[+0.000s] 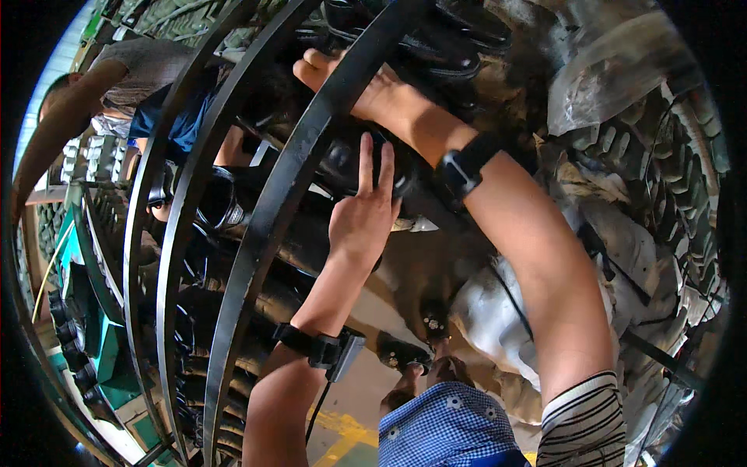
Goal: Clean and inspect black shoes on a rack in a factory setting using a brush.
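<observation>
My left hand (362,214) is in the middle, two fingers stretched out and spread over a glossy black shoe (337,162); whether they touch it I cannot tell. No object shows in that hand. Farther up, my right hand (366,93) reaches behind a curved black metal bar (289,171), which hides part of it. Its visible fingers are apart at the bar's left side, among dark shoes, and nothing is visibly held. More black shoes (440,50) sit just right of this hand. Both wrists carry black straps with small devices.
Several curved black bars (175,210) stand at the left, with rows of dark shoes (214,265) behind them. A person (148,78) works beyond. Clear plastic (615,70) and white bags (498,311) lie at the right. Yellow lines (338,436) mark the floor.
</observation>
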`<move>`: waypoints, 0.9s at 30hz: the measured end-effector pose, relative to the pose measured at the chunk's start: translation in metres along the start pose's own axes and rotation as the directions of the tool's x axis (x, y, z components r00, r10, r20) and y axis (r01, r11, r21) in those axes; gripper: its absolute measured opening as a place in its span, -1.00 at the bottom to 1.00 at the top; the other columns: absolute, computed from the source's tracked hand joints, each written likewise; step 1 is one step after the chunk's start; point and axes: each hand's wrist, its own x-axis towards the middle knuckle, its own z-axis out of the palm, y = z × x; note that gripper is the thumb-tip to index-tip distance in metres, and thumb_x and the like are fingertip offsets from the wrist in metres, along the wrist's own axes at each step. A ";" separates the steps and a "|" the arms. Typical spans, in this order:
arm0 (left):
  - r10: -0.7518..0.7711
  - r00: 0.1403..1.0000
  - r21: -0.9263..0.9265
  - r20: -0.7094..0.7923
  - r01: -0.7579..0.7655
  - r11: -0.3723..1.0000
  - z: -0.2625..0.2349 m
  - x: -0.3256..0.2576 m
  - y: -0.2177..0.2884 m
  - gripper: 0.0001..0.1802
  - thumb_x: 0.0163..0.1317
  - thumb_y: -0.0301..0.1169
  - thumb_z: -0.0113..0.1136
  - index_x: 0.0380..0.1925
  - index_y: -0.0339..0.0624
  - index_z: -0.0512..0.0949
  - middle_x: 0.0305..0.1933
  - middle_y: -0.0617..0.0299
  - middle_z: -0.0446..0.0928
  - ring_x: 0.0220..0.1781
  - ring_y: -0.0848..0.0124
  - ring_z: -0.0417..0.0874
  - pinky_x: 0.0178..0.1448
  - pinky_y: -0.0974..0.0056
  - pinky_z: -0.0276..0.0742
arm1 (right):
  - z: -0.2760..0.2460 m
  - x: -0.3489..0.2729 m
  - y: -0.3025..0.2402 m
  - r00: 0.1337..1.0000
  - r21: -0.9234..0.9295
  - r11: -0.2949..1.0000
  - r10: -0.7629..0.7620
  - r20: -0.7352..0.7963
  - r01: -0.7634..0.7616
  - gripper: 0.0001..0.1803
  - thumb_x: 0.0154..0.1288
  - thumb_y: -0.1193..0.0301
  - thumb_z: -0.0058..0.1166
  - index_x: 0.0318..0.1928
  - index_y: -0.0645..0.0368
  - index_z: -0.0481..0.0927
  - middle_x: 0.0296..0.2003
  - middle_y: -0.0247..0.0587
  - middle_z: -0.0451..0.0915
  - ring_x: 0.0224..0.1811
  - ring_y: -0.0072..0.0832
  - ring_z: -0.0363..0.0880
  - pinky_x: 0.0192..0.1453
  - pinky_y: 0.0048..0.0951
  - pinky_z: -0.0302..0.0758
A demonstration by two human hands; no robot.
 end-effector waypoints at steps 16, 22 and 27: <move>-0.152 0.972 -0.211 0.182 0.189 0.959 -0.039 -0.131 -0.011 -0.23 0.12 -0.30 0.06 0.28 -0.19 -0.06 0.35 -0.19 -0.15 -0.44 0.11 0.61 -0.48 0.24 0.56 | -0.095 -0.039 -0.071 0.868 0.582 0.673 0.194 0.458 -0.457 -0.80 0.14 0.30 -0.03 -0.28 0.06 0.57 -0.31 -0.16 0.54 -0.24 -0.21 0.53 -0.16 -0.29 0.45; -0.277 0.933 -0.127 0.230 0.311 0.942 0.006 -0.135 -0.011 -0.24 0.11 -0.31 0.05 0.27 -0.13 -0.06 0.30 -0.27 -0.05 -0.47 0.04 0.61 -0.47 0.17 0.57 | -0.069 -0.032 -0.146 0.871 0.709 0.543 0.089 0.483 -0.449 -0.82 0.14 0.37 0.00 -0.28 0.17 0.56 -0.33 0.05 0.54 -0.23 -0.03 0.50 -0.16 -0.23 0.45; -0.251 0.967 -0.282 -0.039 0.230 0.931 0.029 -0.142 -0.013 -0.50 0.10 -0.39 0.01 0.08 -0.15 0.19 0.09 -0.24 0.25 -0.53 0.03 0.57 -0.47 0.13 0.54 | -0.060 -0.022 -0.179 0.840 0.275 0.914 0.116 0.530 -0.299 -0.82 0.16 0.39 -0.14 -0.24 0.03 0.49 -0.35 -0.11 0.57 -0.31 -0.19 0.59 -0.25 -0.22 0.52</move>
